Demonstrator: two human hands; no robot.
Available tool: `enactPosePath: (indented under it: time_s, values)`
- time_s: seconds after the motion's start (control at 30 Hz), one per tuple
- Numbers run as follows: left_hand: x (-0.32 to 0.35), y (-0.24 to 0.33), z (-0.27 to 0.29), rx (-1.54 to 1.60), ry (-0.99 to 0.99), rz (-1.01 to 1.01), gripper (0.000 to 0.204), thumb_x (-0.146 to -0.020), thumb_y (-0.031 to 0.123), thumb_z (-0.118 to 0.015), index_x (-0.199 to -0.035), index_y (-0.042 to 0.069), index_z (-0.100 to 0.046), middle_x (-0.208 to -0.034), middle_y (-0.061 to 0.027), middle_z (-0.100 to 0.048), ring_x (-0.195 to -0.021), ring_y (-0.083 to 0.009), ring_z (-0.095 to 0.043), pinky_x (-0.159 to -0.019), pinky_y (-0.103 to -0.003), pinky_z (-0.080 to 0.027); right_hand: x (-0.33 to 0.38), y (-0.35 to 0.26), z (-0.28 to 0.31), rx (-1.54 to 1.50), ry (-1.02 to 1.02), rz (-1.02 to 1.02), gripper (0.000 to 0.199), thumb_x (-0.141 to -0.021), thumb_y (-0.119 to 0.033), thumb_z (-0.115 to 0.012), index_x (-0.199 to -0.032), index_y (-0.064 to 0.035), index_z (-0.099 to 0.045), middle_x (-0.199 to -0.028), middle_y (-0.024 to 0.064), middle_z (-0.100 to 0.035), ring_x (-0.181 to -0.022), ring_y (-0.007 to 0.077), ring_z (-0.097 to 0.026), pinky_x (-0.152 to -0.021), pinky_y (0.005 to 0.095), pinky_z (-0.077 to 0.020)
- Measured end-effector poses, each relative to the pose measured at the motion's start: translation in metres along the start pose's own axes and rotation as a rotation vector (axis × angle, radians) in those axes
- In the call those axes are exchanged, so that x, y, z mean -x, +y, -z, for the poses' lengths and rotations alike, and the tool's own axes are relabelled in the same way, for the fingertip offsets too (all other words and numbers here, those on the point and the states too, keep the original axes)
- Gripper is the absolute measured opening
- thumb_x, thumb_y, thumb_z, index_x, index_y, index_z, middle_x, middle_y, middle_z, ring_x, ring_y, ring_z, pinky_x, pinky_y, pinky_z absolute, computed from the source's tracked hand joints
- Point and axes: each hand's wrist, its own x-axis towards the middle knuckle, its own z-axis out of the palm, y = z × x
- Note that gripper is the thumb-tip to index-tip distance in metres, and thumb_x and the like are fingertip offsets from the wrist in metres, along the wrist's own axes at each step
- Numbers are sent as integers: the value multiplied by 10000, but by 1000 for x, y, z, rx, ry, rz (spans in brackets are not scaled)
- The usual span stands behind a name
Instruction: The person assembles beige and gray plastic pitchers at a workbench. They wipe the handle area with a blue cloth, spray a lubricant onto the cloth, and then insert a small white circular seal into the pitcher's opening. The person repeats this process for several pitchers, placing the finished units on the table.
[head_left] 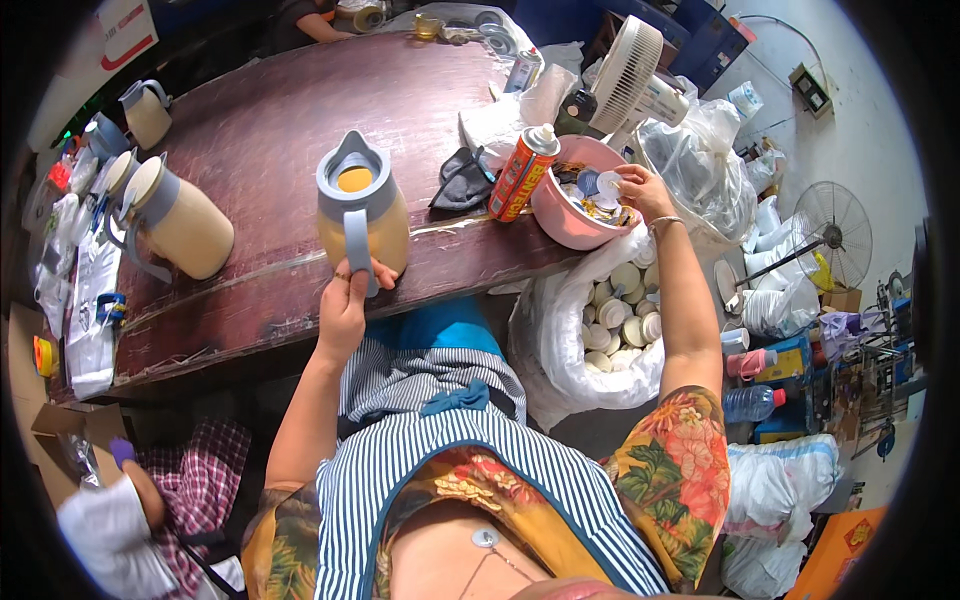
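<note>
A beige vacuum jug (390,232) with a grey collar, spout and handle stands upright near the table's front edge. Its top has no lid on, and an amber-coloured round opening shows inside. The fingers of my left hand (345,312) close around the lower end of its handle. Over at the right, my right hand (648,192) reaches into a pink basin (570,232) and pinches a small white disc (607,188). Other small parts, some blue-grey and some wiry, lie in the basin. Below it a white sack (548,335) holds several pale round lids (622,320).
An orange-red spray can (522,178) and a dark cloth pouch (464,180) sit left of the basin. More beige jugs (190,225) stand at the table's left. A white fan (630,75) is behind the basin. Another person's arm (318,25) shows at the far edge.
</note>
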Motion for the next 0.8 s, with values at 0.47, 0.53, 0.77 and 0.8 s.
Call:
enactPosePath:
  time_s: [0.47, 0.53, 0.77, 0.8]
  values:
    - [0, -2, -1, 10, 3, 1, 334, -1068, 300, -399, -1002, 19, -567, -875, -75, -645, -914, -198, -634, -901, -337, -473, 15, 10, -10, 435, 93, 21, 122, -838, -32, -679, -961, -30, -674, -901, 44, -676, -733, 116, -608, -696, 247, -505]
    - [1, 0, -5, 8, 50, 3, 329, -1067, 280, -413, -970, 8, -571, -864, -74, -657, -878, -189, -631, -871, -325, -483, 20, 3, -20, 727, 306, 487, 117, -835, -97, -692, -931, -40, -659, -888, 77, -688, -748, 202, -645, -709, 304, -515]
    - [10, 4, -11, 75, 54, 36, 281, -1061, 235, -433, -1018, 4, -586, -878, -65, -654, -878, -161, -620, -871, -301, -481, 47, -21, -82, 846, 436, 533, 156, -865, -124, -665, -1003, -55, -641, -920, 113, -722, -899, 285, -694, -785, 357, -532]
    - [11, 4, -12, 83, 48, 35, 281, -1061, 235, -433, -1019, 3, -585, -877, -64, -652, -878, -159, -619, -872, -301, -481, 40, -16, -74, 934, 336, 536, 168, -854, -128, -678, -1008, -64, -660, -924, 118, -722, -900, 284, -693, -783, 358, -530]
